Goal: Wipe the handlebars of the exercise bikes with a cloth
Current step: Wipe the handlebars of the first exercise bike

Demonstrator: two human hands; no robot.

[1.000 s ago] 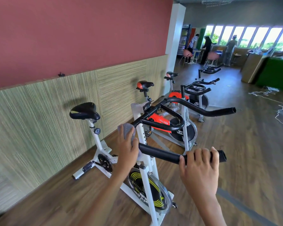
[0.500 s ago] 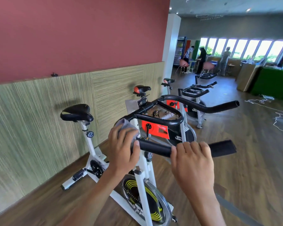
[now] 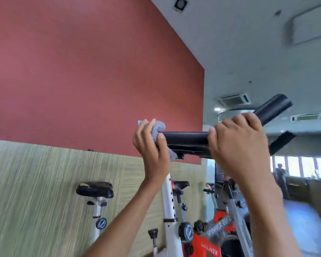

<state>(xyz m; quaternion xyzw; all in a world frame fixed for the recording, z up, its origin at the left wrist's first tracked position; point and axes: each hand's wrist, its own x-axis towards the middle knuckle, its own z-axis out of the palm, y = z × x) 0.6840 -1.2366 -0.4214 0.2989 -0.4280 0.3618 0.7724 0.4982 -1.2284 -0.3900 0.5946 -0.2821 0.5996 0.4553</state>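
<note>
View has tilted upward; left hand still holds cloth against handlebar.

Blurred floor lower right; exercise bikes alongside, bases out of frame.

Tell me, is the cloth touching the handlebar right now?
Touching. The head view shows the left hand wrapping the grey cloth around the black handlebar, with no gap between cloth and bar.
</note>
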